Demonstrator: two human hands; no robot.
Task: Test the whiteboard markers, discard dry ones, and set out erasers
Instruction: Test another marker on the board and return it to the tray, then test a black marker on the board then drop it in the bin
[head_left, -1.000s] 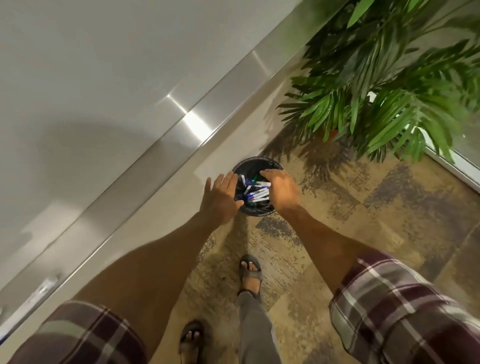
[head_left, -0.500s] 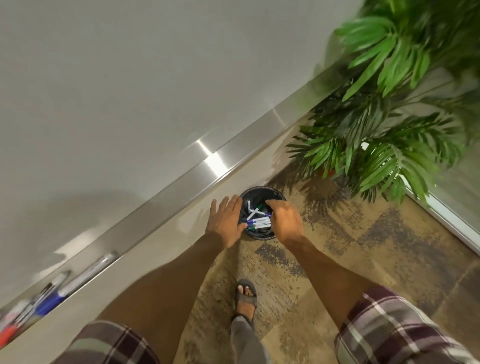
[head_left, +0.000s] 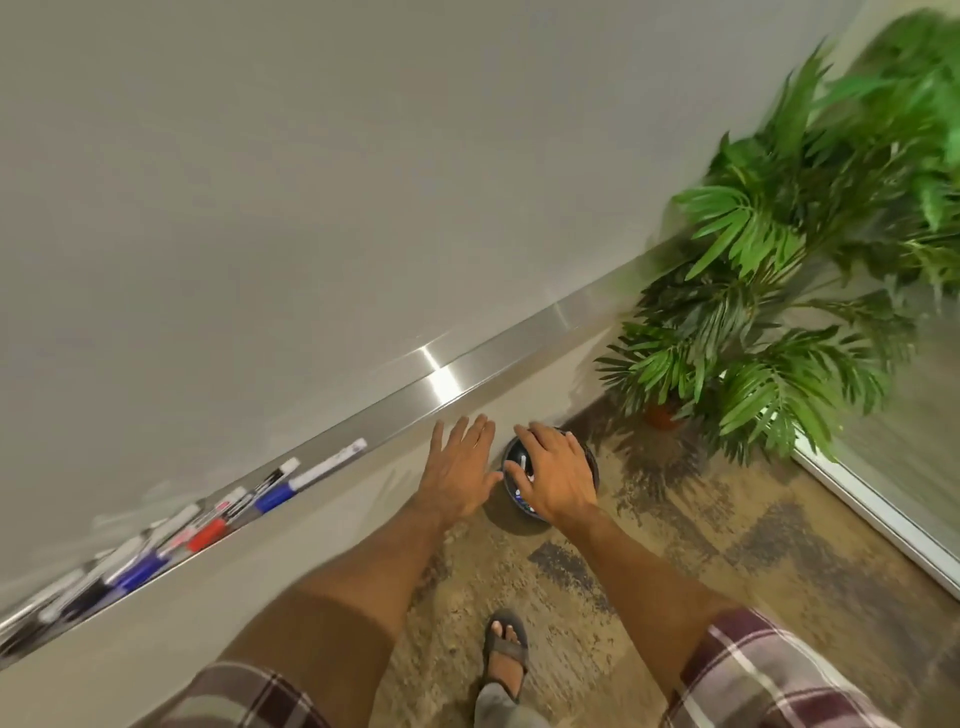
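A small black round bin (head_left: 511, 454) stands on the floor by the wall, with several markers (head_left: 523, 464) inside. My right hand (head_left: 556, 473) hovers spread over the bin and covers most of it, holding nothing. My left hand (head_left: 460, 473) is open just left of the bin, fingers straight toward the wall. Several capped markers (head_left: 228, 512) in blue, red and black lie in the silver whiteboard tray (head_left: 467, 374) at the left. The whiteboard (head_left: 311, 182) fills the upper left. No eraser is in view.
A potted green plant (head_left: 769, 312) stands at the right, close behind the bin. A window frame (head_left: 872, 512) runs along the floor at far right. Patterned carpet (head_left: 675, 551) covers the floor. My sandalled foot (head_left: 504, 649) is below the bin.
My right hand has come up out of the bin and spread open above it. The view has swung left, bringing the markers in the tray into sight.
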